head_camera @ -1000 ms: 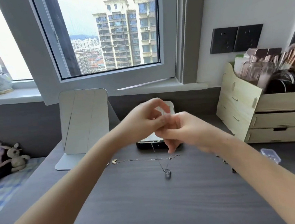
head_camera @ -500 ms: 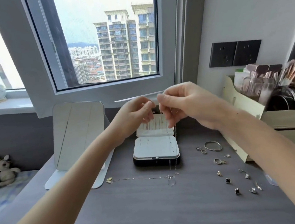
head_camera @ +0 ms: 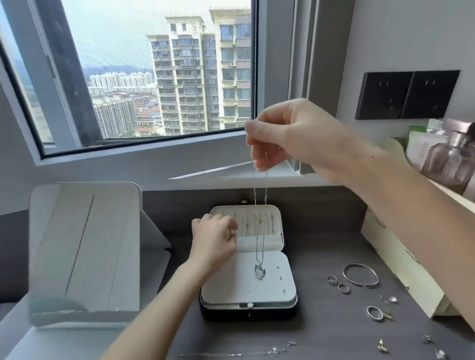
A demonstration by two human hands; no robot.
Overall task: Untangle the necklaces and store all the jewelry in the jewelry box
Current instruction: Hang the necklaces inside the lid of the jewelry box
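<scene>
1 necklace (head_camera: 254,189) hangs vertical, pendant (head_camera: 260,271) down, pinched by right grip (head_camera: 293,137); left grip's (head_camera: 214,239) state unclear.

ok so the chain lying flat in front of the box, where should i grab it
Probably pinch the chain at its right end, by the small pendant, coming straight down. It lies flat and stretched out on the desk, so the pendant is the only raised part to catch.

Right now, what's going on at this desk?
A person is putting jewelry away. The right hand pinches a silver necklace and dangles it low over the open jewelry box. The left hand is at the box's lid; whether it holds anything I cannot tell. A second chain, a bangle and rings lie on the desk.
</scene>
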